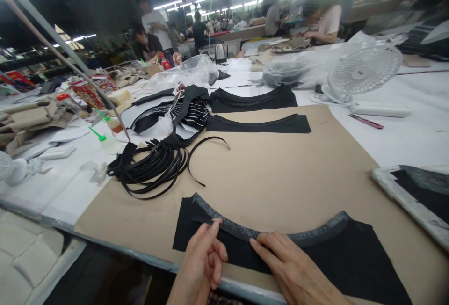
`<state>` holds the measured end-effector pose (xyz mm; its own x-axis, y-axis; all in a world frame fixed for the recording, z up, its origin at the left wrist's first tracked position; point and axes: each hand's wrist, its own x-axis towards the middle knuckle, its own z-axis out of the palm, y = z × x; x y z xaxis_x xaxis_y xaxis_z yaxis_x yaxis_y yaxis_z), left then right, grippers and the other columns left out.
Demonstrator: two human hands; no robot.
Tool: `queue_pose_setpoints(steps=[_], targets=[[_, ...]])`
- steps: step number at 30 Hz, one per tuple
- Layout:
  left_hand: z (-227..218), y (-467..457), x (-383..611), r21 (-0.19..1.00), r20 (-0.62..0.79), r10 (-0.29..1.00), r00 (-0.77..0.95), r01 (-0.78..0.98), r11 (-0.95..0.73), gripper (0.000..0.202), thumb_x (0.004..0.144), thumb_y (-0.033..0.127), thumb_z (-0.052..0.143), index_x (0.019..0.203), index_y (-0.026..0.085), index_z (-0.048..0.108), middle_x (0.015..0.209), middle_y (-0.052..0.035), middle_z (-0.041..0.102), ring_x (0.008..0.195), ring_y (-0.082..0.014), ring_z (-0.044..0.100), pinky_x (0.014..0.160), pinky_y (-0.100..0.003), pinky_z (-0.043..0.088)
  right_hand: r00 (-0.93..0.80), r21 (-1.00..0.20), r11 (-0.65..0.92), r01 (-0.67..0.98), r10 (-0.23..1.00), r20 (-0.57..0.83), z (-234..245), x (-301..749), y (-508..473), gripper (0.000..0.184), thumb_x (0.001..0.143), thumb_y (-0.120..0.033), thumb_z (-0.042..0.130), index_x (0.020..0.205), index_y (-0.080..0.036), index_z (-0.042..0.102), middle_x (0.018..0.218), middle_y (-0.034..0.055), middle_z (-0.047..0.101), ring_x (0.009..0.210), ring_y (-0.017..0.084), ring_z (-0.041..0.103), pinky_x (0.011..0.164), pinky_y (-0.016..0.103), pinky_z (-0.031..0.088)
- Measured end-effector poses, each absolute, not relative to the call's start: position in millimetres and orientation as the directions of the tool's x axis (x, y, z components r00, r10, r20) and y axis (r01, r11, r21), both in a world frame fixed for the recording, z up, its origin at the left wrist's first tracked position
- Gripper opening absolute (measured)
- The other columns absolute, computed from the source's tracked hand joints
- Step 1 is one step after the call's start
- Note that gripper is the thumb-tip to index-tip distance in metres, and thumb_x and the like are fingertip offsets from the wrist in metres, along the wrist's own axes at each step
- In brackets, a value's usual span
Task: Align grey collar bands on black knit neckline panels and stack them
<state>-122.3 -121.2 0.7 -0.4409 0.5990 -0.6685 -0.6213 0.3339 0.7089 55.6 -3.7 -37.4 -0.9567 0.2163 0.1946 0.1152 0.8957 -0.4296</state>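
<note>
A black fabric piece (351, 267) with a curved upper edge lies in front of me. Along that curve runs a folded strip (315, 237) with a speckled grey face. My left hand (205, 253) is at the left part of the strip, palm turned inward, one fingertip at the strip and the other fingers loosely curled, with nothing visible in them. My right hand (291, 263) rests palm down on the piece, its fingertips on the strip near the middle of the curve. Part of the fabric is hidden under this hand.
Brown paper (280, 169) covers the table. Coiled black strips (150, 169) lie left; stacked black pieces (252, 101) and a single piece (259, 123) lie behind. A white fan (365, 71), a pink cutter (366, 121) and a framed board (393, 190) are right. People work beyond.
</note>
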Motion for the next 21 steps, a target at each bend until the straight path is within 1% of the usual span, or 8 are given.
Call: queue_pose_setpoints(steps=[2,3,5,7,9,11,16,21], targets=[[1,-119,-128,0.729,-0.643,0.592,-0.486,-0.626,0.277,0.058,0.066,0.063,0.071,0.100,0.020,0.053,0.054,0.0090,0.053,0.029,-0.0011,0.031,0.031,-0.014,0.014,-0.957,-0.408,0.905,0.124,0.217,0.192,-37,55,-4,0.054,0.075,0.004,0.044,0.124,-0.014,0.055,0.111,0.0107,0.061,0.097,0.021,0.058,0.089,0.036,0.052],[0,-118,-133,0.745,-0.624,0.598,-0.503,-0.614,0.261,0.052,0.066,0.059,0.073,0.094,0.020,0.053,0.054,0.0095,0.052,0.030,0.0000,0.028,0.032,-0.014,0.013,-0.957,-0.402,0.907,0.128,0.220,0.190,-36,54,-5,0.054,0.074,0.005,0.043,0.122,-0.015,0.056,0.111,0.0099,0.061,0.096,0.021,0.058,0.089,0.035,0.052],[-3,-117,-144,0.792,-0.579,0.609,-0.542,-0.550,0.264,0.044,0.067,0.054,0.074,0.078,0.019,0.050,0.052,0.0101,0.048,0.029,0.0013,0.025,0.032,-0.014,0.011,-0.955,-0.384,0.914,0.133,0.222,0.198,-32,53,-5,0.055,0.072,0.006,0.043,0.120,-0.015,0.057,0.113,0.0089,0.062,0.096,0.020,0.058,0.088,0.034,0.052],[-7,-116,-157,0.842,-0.532,0.610,-0.588,-0.447,0.304,0.043,0.069,0.050,0.072,0.067,0.019,0.043,0.049,0.0103,0.046,0.028,0.0013,0.024,0.032,-0.014,0.011,-0.949,-0.353,0.928,0.123,0.214,0.232,-28,52,-5,0.055,0.071,0.006,0.043,0.119,-0.015,0.057,0.114,0.0084,0.062,0.095,0.020,0.059,0.087,0.033,0.052],[-11,-115,-168,0.869,-0.494,0.607,-0.623,-0.351,0.349,0.042,0.070,0.048,0.070,0.065,0.019,0.040,0.048,0.0103,0.046,0.027,0.0007,0.025,0.031,-0.014,0.011,-0.939,-0.320,0.940,0.113,0.207,0.275,-26,52,-5,0.054,0.071,0.005,0.044,0.119,-0.015,0.057,0.112,0.0081,0.063,0.095,0.020,0.059,0.087,0.033,0.052],[-14,-113,-177,0.876,-0.479,0.605,-0.637,-0.297,0.380,0.039,0.069,0.046,0.069,0.065,0.020,0.040,0.048,0.0097,0.049,0.026,0.0003,0.025,0.030,-0.014,0.012,-0.929,-0.296,0.948,0.116,0.209,0.305,-26,52,-5,0.053,0.072,0.004,0.044,0.120,-0.015,0.057,0.111,0.0078,0.064,0.096,0.020,0.059,0.088,0.033,0.051],[-23,-108,-188,0.883,-0.440,0.588,-0.679,-0.206,0.422,0.037,0.064,0.045,0.069,0.064,0.020,0.041,0.044,0.0079,0.051,0.023,-0.0011,0.027,0.028,-0.013,0.008,-0.931,-0.250,0.959,0.135,0.209,0.299,-26,49,-4,0.054,0.077,-0.001,0.047,0.127,-0.020,0.053,0.105,0.0057,0.066,0.092,0.020,0.061,0.084,0.033,0.052],[-29,-103,-192,0.882,-0.412,0.580,-0.703,-0.147,0.448,0.039,0.061,0.048,0.069,0.063,0.020,0.042,0.039,0.0079,0.049,0.021,-0.0014,0.025,0.027,-0.013,0.006,-0.929,-0.188,0.975,0.116,0.173,0.328,-27,47,-3,0.049,0.079,-0.004,0.046,0.125,-0.020,0.054,0.099,0.0061,0.067,0.087,0.022,0.061,0.079,0.036,0.054]])
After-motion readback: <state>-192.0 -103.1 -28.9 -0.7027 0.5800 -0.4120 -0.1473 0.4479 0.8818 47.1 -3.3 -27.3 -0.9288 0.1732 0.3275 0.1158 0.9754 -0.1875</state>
